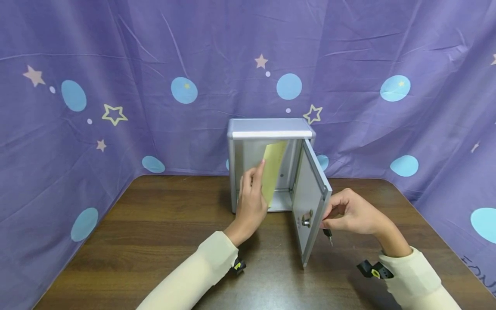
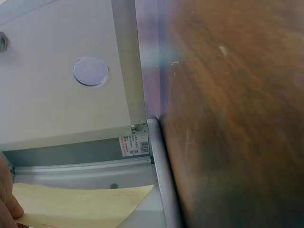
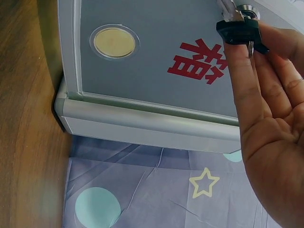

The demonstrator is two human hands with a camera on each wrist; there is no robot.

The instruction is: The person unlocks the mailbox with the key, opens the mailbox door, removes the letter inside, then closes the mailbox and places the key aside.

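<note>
A silver metal letter box (image 1: 270,128) stands on the table with its door (image 1: 308,185) swung out toward me. Inside it, my left hand (image 1: 251,204) holds a strip-like yellow paper (image 1: 274,170) upright, thumb hidden in the head view. The left wrist view shows fingers (image 2: 8,204) pinching the paper's edge. At the door's front, my right hand (image 1: 354,215) pinches a black-headed key (image 3: 240,32) at the lock (image 3: 249,10). A second key (image 1: 328,236) dangles below the fingers. The lock's metal latch (image 1: 306,220) shows on the door's inner side.
The door's free edge juts out over the brown wooden table (image 1: 162,232). Right behind the box hangs a purple curtain (image 1: 217,47) with stars and dots. A barcode label (image 2: 135,144) is stuck inside the box. Red characters (image 3: 199,61) mark the door's outer face.
</note>
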